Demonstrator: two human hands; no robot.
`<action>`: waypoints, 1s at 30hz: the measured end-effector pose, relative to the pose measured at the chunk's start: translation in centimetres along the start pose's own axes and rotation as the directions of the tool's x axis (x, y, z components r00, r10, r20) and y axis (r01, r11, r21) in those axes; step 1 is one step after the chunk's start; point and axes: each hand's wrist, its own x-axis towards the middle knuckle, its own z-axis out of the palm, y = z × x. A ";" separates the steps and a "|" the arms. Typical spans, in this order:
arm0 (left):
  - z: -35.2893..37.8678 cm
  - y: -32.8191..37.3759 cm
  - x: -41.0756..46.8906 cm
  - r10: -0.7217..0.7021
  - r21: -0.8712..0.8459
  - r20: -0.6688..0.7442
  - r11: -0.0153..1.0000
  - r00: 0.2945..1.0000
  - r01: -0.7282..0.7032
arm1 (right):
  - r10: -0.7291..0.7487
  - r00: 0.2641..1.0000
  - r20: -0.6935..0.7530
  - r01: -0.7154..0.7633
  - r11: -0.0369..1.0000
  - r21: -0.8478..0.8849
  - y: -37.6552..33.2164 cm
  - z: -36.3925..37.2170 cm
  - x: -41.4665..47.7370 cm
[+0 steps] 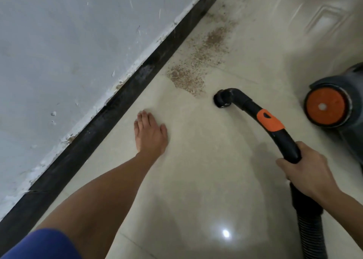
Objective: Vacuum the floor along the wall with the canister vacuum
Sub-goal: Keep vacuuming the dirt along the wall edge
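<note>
Right hand (306, 172) has its fingers wrapped tight round the hose handle (275, 129); left hand is out of view. Nozzle (223, 99) sits just short of the debris (198, 62) strung along the baseboard (117, 99). Near floor (196, 180) looks clean, most grit remains; canister vacuum (334, 109) is parked right.

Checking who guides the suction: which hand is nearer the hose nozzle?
Right. The right hand grips the hose handle behind the nozzle; no left hand is visible.

the vacuum handle (255, 109) is black with an orange patch; at 3 o'clock the canister (337, 101) is dark grey with an orange wheel disc. brown speckled debris (198, 62) dots the glossy cream floor (196, 170), beside a black baseboard (110, 109) and scuffed pale grey wall (68, 42).
</note>
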 end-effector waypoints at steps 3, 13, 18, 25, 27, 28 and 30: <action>1.0 1.2 1.1 -0.088 -0.016 -0.028 0.996 0.996 0.088 | -0.020 0.999 0.044 0.017 0.998 0.065 -0.8 1.6 0.4; 1.5 1.1 1.1 -0.089 0.004 -0.049 0.996 0.995 0.089 | -0.069 0.995 0.071 0.064 0.996 0.069 -4.3 4.3 4.1; 1.8 1.0 1.3 -0.091 0.016 -0.060 0.996 0.994 0.092 | -0.048 0.999 -0.007 0.048 0.996 0.074 -6.3 4.9 6.5; 1.8 1.0 1.2 -0.096 0.015 -0.054 0.995 0.994 0.097 | -0.140 0.988 0.069 0.132 0.986 0.107 -9.8 5.8 7.8; 1.7 1.0 1.1 -0.097 0.019 -0.052 0.995 0.994 0.098 | -0.152 0.985 0.079 0.145 0.986 0.086 -9.5 5.5 7.1; 1.7 1.0 1.1 -0.097 0.023 -0.052 0.995 0.994 0.098 | -0.158 0.984 0.079 0.153 0.986 0.064 -9.0 5.4 6.6; 1.7 1.0 1.1 -0.091 0.027 -0.061 0.995 0.994 0.093 | -0.171 0.982 0.082 0.169 0.985 0.031 -8.0 5.3 5.5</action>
